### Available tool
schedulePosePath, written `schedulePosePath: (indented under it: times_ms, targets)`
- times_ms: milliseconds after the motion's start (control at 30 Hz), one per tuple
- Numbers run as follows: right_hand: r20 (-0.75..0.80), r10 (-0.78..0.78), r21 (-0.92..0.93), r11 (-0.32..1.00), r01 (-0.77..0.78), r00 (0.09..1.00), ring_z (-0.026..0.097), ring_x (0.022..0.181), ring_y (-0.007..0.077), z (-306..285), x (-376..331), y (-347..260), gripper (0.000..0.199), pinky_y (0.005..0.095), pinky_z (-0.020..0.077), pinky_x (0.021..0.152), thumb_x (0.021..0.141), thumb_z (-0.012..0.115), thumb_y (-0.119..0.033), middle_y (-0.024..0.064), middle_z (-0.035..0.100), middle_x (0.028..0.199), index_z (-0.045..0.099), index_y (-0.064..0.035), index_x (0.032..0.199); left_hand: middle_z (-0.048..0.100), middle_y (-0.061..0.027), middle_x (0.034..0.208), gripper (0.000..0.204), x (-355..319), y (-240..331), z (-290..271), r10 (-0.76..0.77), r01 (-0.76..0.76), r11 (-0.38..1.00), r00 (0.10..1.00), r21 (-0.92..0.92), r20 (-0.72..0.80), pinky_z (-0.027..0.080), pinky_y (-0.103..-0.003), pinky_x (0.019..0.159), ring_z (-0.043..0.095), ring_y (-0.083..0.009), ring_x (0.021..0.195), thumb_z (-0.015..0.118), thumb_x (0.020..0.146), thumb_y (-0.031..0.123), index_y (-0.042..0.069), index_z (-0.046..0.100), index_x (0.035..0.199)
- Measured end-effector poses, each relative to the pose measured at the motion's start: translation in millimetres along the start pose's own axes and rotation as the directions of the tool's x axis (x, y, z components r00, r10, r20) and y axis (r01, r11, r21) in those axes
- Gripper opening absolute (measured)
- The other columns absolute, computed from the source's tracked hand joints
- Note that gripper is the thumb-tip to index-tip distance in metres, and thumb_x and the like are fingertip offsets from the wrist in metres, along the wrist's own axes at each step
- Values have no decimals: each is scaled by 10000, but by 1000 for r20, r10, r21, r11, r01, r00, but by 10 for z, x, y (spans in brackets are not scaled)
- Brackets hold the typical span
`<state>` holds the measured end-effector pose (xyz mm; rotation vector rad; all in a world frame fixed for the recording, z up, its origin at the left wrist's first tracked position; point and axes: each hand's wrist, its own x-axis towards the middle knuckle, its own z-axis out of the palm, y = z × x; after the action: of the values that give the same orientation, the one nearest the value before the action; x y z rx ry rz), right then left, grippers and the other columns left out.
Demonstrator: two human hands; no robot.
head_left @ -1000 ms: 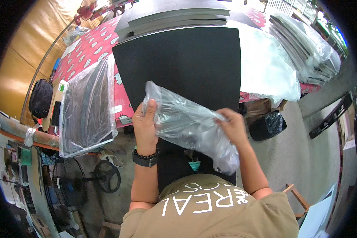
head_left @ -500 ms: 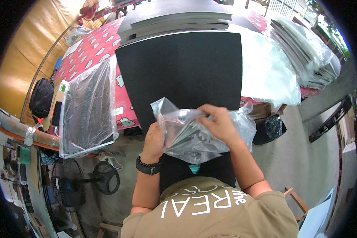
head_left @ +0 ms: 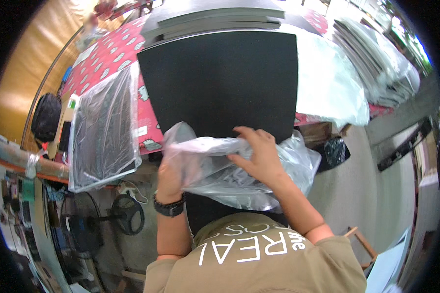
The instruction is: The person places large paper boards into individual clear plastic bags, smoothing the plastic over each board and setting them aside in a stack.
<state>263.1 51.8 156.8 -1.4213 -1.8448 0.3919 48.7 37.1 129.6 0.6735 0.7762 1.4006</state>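
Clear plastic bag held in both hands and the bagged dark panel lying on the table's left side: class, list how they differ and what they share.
The crumpled clear plastic bag is bunched and loose; the clear bag around the dark flat panel lies smooth and flat. The left hand and right hand grip the crumpled bag; the bagged panel rests untouched, overhanging the red patterned table. Both are transparent, glossy plastic.

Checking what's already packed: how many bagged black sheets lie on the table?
1. A bagged sheet lies at the table's left edge, overhanging it. The bag in both hands is not on one yet; the big sheet lies bare. The right-hand stacks may hide more.
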Motion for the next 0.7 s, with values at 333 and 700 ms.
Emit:
schedulePosePath:
  times_ms: [333,700]
  targets:
    - [-37,306,393,880,-268,951,562,675,122,-471,119,946,242,232,433,635,638,518,51,52,601,728,596,-6,860,540,-133,988,438,-446,516,-1300,-133,211,114,972,971,-196,451,-311,722,553,-226,854,566,764,220,11,452,1132]
    - [225,113,381,904,-194,968,565,571,172,-20,96,-8,176,284,446,553,649,644,-84,64,570,620,596,-26,809,571,-96,946,525,44,-393,721,104,-248,628,966,737,237,434,-269,748,554,-175,831,703,645,142,3,482,1100]
